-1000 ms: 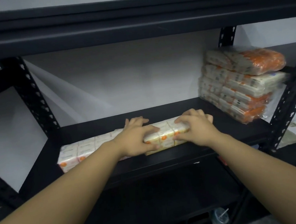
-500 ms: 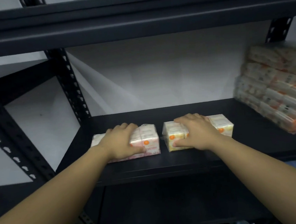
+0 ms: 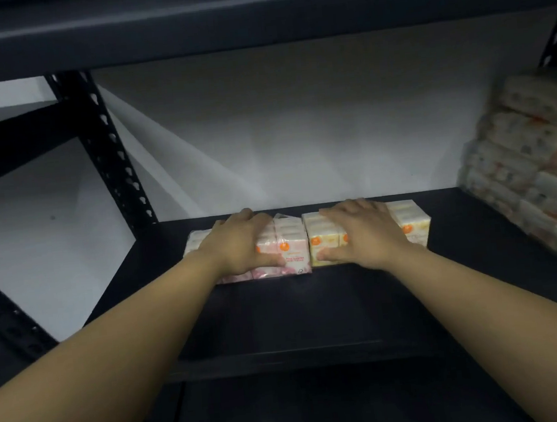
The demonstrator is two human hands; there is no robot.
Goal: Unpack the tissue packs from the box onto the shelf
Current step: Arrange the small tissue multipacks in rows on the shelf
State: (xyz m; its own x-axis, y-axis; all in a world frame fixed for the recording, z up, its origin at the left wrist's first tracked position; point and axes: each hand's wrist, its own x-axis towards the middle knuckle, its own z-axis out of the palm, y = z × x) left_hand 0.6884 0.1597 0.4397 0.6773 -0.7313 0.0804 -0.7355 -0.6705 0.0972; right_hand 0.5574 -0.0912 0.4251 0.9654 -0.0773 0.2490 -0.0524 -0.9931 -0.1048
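Two tissue packs lie side by side on the black shelf, close to the back wall. The pink tissue pack is on the left and the yellow tissue pack on the right, with their inner ends almost touching. My left hand lies over the pink pack, fingers reaching over its top to the back and thumb against its front face. My right hand holds the yellow pack the same way. The box is out of view.
A tall stack of wrapped tissue packs leans at the shelf's right end, blurred. The upper shelf board hangs low overhead. A black perforated post stands at the left rear. Bare shelf lies in front of the packs.
The two packs, joined in one row a second ago, were drawn apart, then slid back toward the wall and nearly together again. My view shifted left.
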